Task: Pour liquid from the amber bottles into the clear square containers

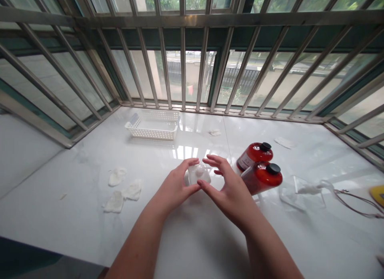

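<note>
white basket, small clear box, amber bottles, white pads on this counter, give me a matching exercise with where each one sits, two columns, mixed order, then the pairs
Things:
1. white basket
2. small clear box
3. amber bottles
4. white pads

Places:
A. between the left hand and the right hand
B. in a loose group left of both hands
C. beside the right hand, one behind the other
D. far from the hands, near the window bars

Pairs: 1-D, 2-A, 3-C, 4-B
</note>
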The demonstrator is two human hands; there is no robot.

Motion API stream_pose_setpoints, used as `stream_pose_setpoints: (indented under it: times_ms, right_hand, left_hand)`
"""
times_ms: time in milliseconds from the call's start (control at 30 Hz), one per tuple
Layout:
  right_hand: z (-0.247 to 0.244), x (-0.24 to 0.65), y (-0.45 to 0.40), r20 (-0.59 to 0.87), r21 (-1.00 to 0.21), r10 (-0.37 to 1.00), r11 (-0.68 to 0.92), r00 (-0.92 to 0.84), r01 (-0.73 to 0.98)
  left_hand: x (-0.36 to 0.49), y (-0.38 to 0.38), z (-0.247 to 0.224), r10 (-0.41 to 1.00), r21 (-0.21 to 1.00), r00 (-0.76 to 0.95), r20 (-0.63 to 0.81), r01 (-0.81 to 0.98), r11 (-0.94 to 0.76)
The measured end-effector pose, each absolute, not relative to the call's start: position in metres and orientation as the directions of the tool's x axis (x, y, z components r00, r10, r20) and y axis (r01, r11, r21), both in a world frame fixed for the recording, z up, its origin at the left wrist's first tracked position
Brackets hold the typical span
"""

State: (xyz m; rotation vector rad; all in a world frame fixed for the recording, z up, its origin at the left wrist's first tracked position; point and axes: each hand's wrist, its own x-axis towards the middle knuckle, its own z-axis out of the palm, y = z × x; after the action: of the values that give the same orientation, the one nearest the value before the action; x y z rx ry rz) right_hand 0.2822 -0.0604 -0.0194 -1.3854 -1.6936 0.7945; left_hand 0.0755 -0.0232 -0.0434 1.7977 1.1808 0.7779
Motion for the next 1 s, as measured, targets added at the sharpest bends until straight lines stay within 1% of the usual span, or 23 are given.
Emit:
stream_pose_setpoints:
  times_ms: [100,233,333,433,633,767,833,900,1000]
  right_hand:
    - [-0.022,0.278,-0.062,0.109,-0.900,0.988,0.144,-0.108,0.410]
    - [-0.026,0.275,-0.062,0.080,-0.921,0.994,0.103,-0.077,0.376]
    - [-0.029,0.278,-0.059,0.084,-0.915,0.996,0.088,-0.030,0.394]
    - [-0.030,0.280,-0.058,0.057,-0.908,0.998,0.052,-0.001,0.415]
    - [-0.027,0.278,-0.060,-0.003,-0.930,0.996,0.029,-0.085,0.367]
    - [-0.030,0.281,-0.058,0.005,-0.895,1.000,0.005,-0.003,0.446]
    - [-0.032,0.281,-0.058,0.018,-0.898,0.999,0.004,0.029,0.439]
    - [-0.032,0.280,-0.059,0.013,-0.920,1.000,0.010,0.007,0.393]
    - [-0.030,0.279,-0.060,-0.026,-0.941,0.996,0.003,-0.080,0.337]
  left_hand:
    - [0.075,-0.024,-0.048,0.944,0.902,0.330,0.021,0.400,-0.160]
    - [0.076,-0.024,-0.048,0.939,0.904,0.344,0.031,0.390,-0.173]
    - [0.076,-0.024,-0.046,0.937,0.896,0.348,0.028,0.407,-0.178]
    - [0.076,-0.023,-0.045,0.936,0.890,0.350,0.023,0.420,-0.179]
    - [0.077,-0.024,-0.044,0.944,0.899,0.330,-0.008,0.417,-0.138]
    - [0.076,-0.024,-0.044,0.939,0.892,0.344,0.010,0.421,-0.163]
    - [0.076,-0.024,-0.044,0.939,0.890,0.345,0.013,0.424,-0.168]
    - [0.077,-0.024,-0.045,0.940,0.891,0.340,0.012,0.423,-0.165]
    - [0.077,-0.023,-0.045,0.946,0.895,0.325,0.018,0.416,-0.160]
